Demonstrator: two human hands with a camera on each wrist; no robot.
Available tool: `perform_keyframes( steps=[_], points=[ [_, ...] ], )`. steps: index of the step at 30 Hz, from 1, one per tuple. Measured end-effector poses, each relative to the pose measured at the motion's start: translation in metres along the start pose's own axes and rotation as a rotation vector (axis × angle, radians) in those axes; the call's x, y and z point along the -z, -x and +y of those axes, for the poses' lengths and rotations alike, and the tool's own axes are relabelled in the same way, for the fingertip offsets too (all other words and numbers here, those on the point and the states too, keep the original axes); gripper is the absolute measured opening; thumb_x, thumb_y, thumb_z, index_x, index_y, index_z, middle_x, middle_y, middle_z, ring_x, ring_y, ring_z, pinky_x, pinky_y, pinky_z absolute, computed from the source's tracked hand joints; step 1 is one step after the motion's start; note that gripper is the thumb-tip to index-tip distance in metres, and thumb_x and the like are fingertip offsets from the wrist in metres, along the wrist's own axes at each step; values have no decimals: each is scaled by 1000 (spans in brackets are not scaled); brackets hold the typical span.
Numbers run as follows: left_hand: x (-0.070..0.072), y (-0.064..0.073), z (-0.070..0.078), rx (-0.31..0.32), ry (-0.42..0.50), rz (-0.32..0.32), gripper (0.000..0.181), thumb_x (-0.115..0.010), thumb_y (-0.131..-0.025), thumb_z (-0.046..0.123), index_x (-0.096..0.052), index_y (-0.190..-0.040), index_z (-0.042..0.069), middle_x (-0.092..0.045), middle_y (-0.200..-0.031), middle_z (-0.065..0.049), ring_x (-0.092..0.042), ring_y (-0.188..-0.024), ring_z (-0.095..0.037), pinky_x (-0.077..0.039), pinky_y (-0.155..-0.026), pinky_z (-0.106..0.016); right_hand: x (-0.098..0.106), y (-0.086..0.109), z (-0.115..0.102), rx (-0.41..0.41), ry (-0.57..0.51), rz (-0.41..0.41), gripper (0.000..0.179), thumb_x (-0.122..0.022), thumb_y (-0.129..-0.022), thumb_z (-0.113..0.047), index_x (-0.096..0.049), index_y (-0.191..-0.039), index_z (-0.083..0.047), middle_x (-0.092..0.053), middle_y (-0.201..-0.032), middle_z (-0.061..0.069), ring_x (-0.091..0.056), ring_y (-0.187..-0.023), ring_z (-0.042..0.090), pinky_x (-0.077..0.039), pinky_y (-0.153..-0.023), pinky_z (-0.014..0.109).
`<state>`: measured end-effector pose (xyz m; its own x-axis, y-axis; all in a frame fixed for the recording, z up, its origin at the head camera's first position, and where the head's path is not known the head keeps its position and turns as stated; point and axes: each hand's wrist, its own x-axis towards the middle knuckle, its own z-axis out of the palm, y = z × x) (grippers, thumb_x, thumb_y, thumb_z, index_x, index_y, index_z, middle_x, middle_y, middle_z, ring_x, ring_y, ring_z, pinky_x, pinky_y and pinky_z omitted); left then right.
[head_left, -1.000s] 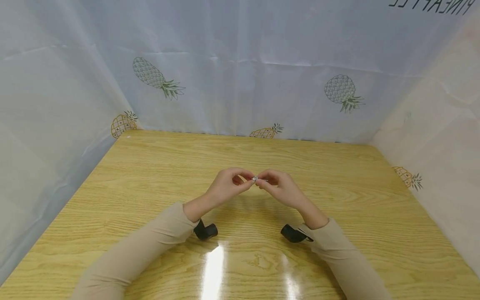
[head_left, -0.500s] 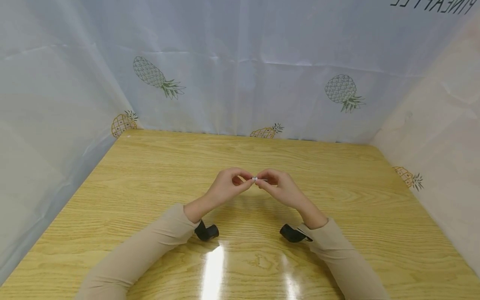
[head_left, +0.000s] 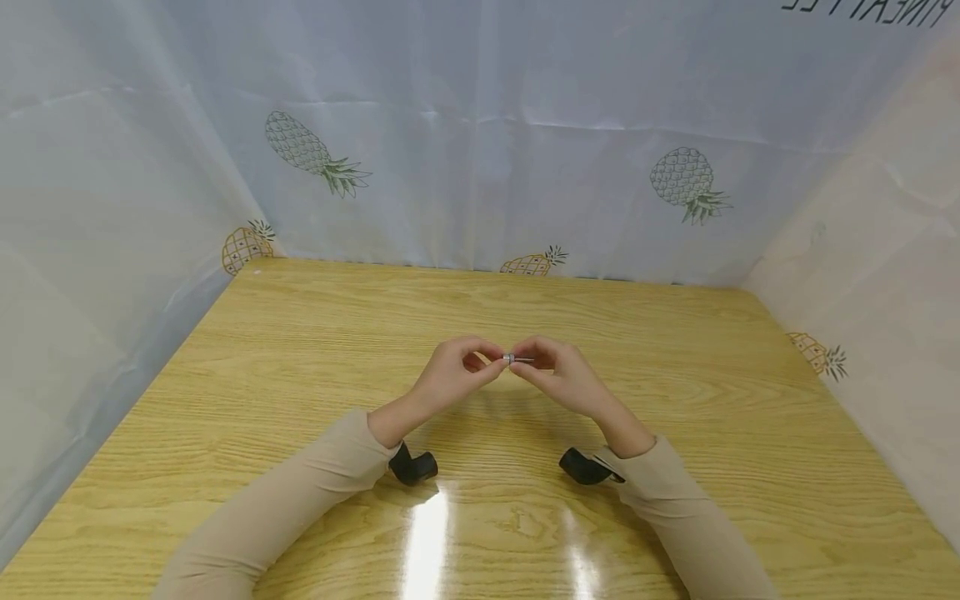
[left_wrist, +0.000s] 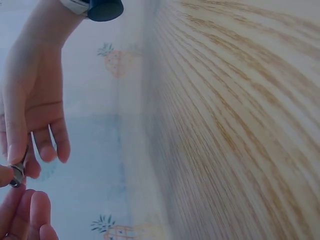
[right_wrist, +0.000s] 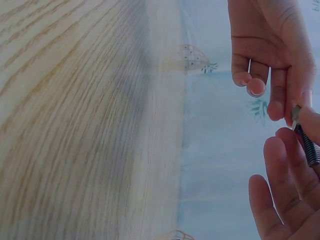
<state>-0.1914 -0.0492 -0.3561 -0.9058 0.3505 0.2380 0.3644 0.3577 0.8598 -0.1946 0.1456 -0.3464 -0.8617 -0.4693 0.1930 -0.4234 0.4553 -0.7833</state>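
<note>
Work in hand: seemingly partway, the bolt (head_left: 511,359) held up above the table (head_left: 337,317); whether anything was already screwed on, or left to do, could not be told.
Left hand (head_left: 453,371): thumb and finger pinched the bolt's thick end.
Bolt: bridged both hands, threads toward the right.
Right hand (head_left: 558,373): thumb and finger pinched it too, other fingers loose.

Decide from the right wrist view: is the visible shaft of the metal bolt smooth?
No, the metal bolt shows ridges like a screw thread along its shaft, where the right hand holds it.
</note>
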Motion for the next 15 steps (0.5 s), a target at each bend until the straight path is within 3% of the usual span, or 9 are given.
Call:
perform_keyframes(
  steps=[7, 15],
  points=[
    [0, 1, 0, -11, 10, 13, 17, -63, -86, 20, -69, -97, 9, -67, -98, -6, -62, -73, -15, -51, -65, -23, 1, 0, -1, -7, -63, 11, 21, -62, -87, -21, -61, -104, -9, -63, -104, 8, -62, -97, 21, -49, -85, 35],
    [-1, 0, -1, -43, 15, 44, 16, -64, -85, 20, -68, -96, 9, -67, -97, -6, -61, -74, -14, -50, -69, -25, 1, 0, 4, -73, -85, -39, 25, -46, -96, -26, -63, -104, -9, -61, -103, 17, -58, -91, 24, -47, -75, 42]
  ],
)
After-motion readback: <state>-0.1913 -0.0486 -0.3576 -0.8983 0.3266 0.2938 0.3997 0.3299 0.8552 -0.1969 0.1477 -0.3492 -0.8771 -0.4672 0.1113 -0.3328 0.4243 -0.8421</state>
